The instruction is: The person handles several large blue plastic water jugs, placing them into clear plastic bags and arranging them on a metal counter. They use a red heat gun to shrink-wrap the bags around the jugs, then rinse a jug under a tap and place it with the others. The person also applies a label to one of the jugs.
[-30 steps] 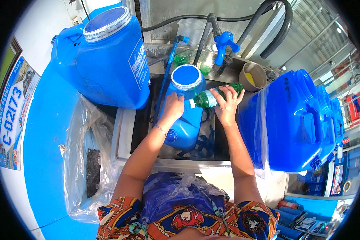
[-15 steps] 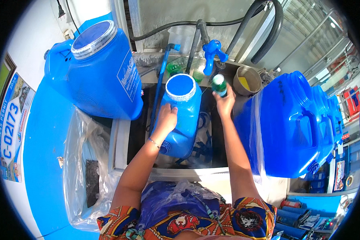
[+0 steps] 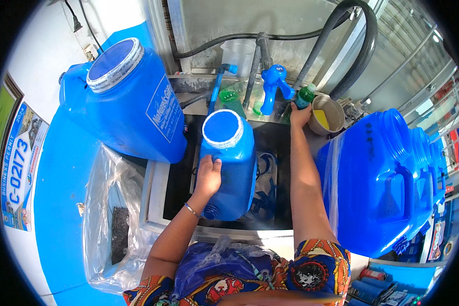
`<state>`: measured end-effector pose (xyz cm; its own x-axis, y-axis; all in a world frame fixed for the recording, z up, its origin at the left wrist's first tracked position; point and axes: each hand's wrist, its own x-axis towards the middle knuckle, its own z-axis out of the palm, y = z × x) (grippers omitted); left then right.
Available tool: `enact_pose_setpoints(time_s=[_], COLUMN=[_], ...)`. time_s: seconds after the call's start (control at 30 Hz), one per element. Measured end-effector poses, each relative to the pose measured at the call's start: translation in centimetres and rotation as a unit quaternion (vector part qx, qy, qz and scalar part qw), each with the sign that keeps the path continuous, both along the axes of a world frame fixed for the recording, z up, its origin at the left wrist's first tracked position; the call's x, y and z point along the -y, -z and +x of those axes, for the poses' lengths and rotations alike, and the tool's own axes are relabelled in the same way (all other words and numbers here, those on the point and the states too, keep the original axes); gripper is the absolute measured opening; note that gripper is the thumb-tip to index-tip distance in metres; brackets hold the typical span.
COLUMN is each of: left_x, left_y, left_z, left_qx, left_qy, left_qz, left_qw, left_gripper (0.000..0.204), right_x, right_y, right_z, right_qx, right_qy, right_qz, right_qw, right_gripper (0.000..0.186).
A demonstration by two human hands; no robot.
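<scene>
A blue water jug (image 3: 232,181) with a sealed round cap stands tilted in the dark sink basin (image 3: 176,188). My left hand (image 3: 208,176) is closed round the handle on its left side. Out to the right, my right hand (image 3: 299,116) grips a small green bottle (image 3: 304,98) at the back rim of the sink, just left of a metal pot (image 3: 335,113) with a yellow sponge (image 3: 322,118) in it. The blue tap (image 3: 274,84) is left of that bottle. Part of the bottle's lower body is hidden by my fingers.
A large capped blue jug (image 3: 132,112) stands left of the sink. Several uncapped blue jugs (image 3: 372,199) line the right side, beside clear plastic wrap (image 3: 332,173). Behind the tap are a black hose (image 3: 370,46), a clear plastic pitcher (image 3: 238,53) and green bottles (image 3: 229,97).
My right hand has carried the green bottle rightward, from beside the jug's cap to next to the pot. My left hand keeps its hold on the jug. The view has shifted slightly.
</scene>
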<state>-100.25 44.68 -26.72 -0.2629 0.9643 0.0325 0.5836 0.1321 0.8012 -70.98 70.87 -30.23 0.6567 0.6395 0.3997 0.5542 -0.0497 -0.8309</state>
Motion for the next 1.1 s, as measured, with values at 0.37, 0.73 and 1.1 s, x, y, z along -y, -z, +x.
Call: enact_pose_setpoints(time_s=[0.37, 0.73, 1.1], left_x=[-1.3, -0.4, -3.4], left_y=[-0.1, -2.3, -1.1], left_z=[0.4, 1.8, 1.5], left_qx=[-0.038, -0.035, -0.101], left_qy=[0.044, 0.128, 0.143], left_qz=[0.026, 0.055, 0.133], left_qw=[0.998, 0.990, 0.976], left_gripper=[0.048, 0.026, 0.026], right_x=[-2.7, -5.6, 1.4], right_y=[-2.4, -1.3, -9.8], right_z=[8.0, 12.1, 5.1], right_qx=[0.108, 0.147, 0.074], right_qy=[0.088, 0.100, 0.175], right_qz=[-0.086, -0.431, -0.174], right_qw=[0.986, 0.885, 0.966], right_gripper=[0.025, 0.036, 0.051])
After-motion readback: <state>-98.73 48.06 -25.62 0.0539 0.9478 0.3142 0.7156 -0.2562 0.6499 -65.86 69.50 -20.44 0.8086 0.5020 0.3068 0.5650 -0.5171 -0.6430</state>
